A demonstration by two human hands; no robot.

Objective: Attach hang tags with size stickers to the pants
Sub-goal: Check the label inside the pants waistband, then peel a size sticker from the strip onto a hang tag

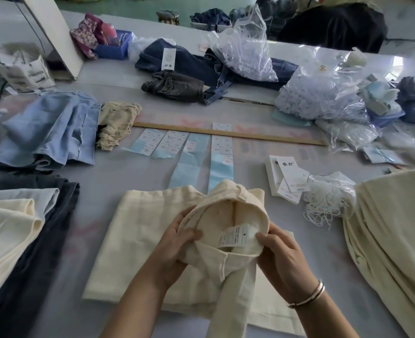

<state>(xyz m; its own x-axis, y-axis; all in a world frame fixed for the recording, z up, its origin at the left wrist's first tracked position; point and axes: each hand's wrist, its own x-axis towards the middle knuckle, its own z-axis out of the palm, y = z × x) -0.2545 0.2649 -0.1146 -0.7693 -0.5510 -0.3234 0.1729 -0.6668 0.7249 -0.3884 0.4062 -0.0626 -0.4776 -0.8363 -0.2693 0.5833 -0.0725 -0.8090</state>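
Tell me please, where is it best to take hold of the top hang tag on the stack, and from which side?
Probably pinch the top hang tag at its near lower edge, coming from the person's side. It lies fanned askew on the stack, so that edge overhangs; the white strings crowd its right side.

Both my hands up in front of me, close together, gripping.

My left hand [177, 242] curls in from the left, thumb on top, fingers tucked under the cream pants [216, 215]. My right hand [282, 259] clamps the other side, thumb pressing inward, knuckles toward me. Forearms angle in from below, a bangle [308, 295] on my right wrist.
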